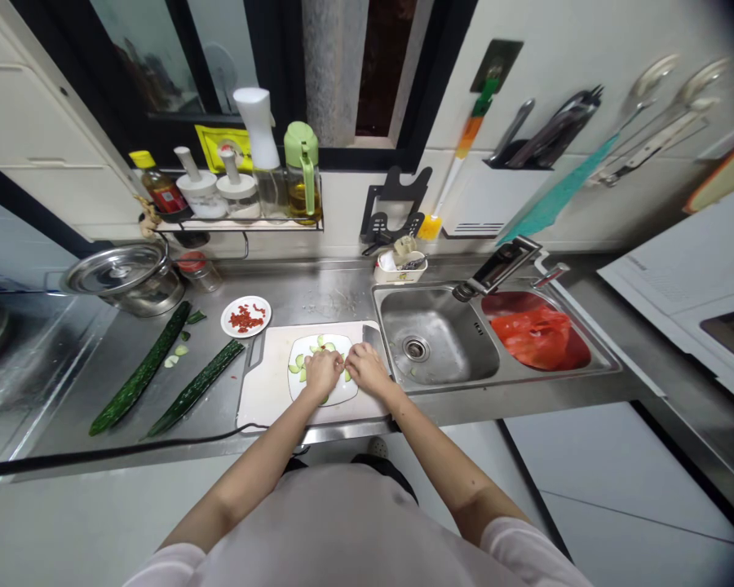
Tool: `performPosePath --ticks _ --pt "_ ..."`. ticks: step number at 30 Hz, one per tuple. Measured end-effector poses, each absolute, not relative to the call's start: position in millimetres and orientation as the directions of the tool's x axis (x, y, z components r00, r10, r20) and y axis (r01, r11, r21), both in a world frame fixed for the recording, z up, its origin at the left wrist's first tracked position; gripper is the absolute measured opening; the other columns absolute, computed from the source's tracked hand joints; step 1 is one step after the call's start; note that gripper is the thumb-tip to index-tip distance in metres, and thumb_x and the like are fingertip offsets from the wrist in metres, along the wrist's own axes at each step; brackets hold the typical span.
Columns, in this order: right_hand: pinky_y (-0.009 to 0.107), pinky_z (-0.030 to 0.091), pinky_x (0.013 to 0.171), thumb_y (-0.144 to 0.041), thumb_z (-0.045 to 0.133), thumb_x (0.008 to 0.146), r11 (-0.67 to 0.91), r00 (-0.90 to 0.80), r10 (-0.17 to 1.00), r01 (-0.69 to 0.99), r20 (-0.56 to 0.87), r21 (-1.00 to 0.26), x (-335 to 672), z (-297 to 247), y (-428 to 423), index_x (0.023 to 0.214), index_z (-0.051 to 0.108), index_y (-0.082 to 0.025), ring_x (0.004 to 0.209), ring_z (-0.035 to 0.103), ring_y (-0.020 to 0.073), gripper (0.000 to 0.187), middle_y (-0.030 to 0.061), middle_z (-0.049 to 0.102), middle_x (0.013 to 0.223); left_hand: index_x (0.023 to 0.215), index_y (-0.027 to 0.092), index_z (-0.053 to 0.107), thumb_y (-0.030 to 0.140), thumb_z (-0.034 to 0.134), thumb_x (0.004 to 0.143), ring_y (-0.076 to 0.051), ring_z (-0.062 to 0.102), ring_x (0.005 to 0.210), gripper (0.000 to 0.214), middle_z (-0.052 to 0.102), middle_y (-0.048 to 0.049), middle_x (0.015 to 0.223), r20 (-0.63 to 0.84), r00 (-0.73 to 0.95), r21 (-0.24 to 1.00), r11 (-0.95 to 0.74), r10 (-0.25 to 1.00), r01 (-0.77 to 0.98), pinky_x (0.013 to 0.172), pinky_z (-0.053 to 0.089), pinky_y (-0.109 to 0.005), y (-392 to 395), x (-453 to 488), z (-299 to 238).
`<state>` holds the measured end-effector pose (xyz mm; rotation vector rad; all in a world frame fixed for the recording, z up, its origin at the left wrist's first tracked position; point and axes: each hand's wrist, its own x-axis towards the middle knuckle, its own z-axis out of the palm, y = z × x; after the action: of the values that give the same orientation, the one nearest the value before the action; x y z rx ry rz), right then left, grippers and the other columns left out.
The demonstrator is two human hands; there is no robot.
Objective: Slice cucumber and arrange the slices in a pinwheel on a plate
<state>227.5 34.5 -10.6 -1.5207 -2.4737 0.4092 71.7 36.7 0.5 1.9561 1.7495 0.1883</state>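
Observation:
Both hands rest over a white plate [342, 390] that sits on a white cutting board [269, 383]. Pale green cucumber slices [299, 359] lie on the plate around my fingers. My left hand [321, 371] is curled, fingers bent down onto the slices. My right hand [365, 368] is also curled, fingertips meeting the left hand at the plate's middle. What the fingers pinch is hidden. A knife blade [372, 334] lies at the board's far right corner, beyond my right hand.
Two whole cucumbers [140, 377] [196, 387] lie left of the board. A small plate of chopped red chili [245, 316] stands behind. A steel sink [434, 338] is at right, a red bag [535, 334] in its second basin. A lidded pot [122, 275] sits far left.

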Motion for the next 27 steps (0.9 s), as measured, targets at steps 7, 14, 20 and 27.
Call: performPosePath --ticks 7,14,20,27 --pt "0.036 0.036 0.09 -0.022 0.054 0.088 0.352 -0.35 0.933 0.842 0.082 -0.409 230.3 -11.6 33.7 0.089 0.065 -0.021 0.106 0.042 0.0227 0.011 0.0065 0.056 0.106 0.093 0.023 0.068 0.031 0.055 0.087 -0.025 0.055 0.1 0.017 0.068 -0.0067 0.099 -0.225 0.152 0.455 -0.034 0.962 0.89 0.09 0.031 -0.039 37.0 71.4 -1.3" --pt "0.036 0.036 0.091 -0.024 0.056 0.086 0.336 -0.346 0.937 0.852 0.05 -0.401 227.0 -15.3 35.4 0.088 0.064 -0.021 0.106 0.041 0.0231 0.009 0.0065 0.056 0.107 0.092 0.023 0.068 0.031 0.055 0.086 -0.025 0.055 0.1 0.016 0.067 -0.0062 0.098 -0.219 0.157 0.454 -0.042 0.963 0.89 0.089 0.031 -0.039 37.5 71.8 -2.7" --pt "0.036 0.036 0.091 -0.024 0.055 0.087 0.34 -0.352 0.935 0.857 0.043 -0.387 226.0 -18.5 36.0 0.088 0.063 -0.021 0.106 0.041 0.0225 0.008 0.0064 0.055 0.107 0.092 0.023 0.068 0.031 0.055 0.086 -0.026 0.055 0.101 0.016 0.068 -0.0063 0.099 -0.221 0.149 0.455 -0.033 0.964 0.89 0.089 0.031 -0.04 37.3 71.5 -2.5" --pt "0.036 0.035 0.092 -0.023 0.054 0.088 0.333 -0.327 0.941 0.846 0.088 -0.417 230.2 -16.6 34.6 0.088 0.064 -0.021 0.106 0.041 0.0225 0.01 0.0064 0.055 0.105 0.093 0.023 0.069 0.03 0.055 0.086 -0.025 0.055 0.101 0.017 0.068 -0.0064 0.099 -0.237 0.129 0.468 -0.003 0.963 0.883 0.089 0.031 -0.04 37.0 71.3 -0.8"
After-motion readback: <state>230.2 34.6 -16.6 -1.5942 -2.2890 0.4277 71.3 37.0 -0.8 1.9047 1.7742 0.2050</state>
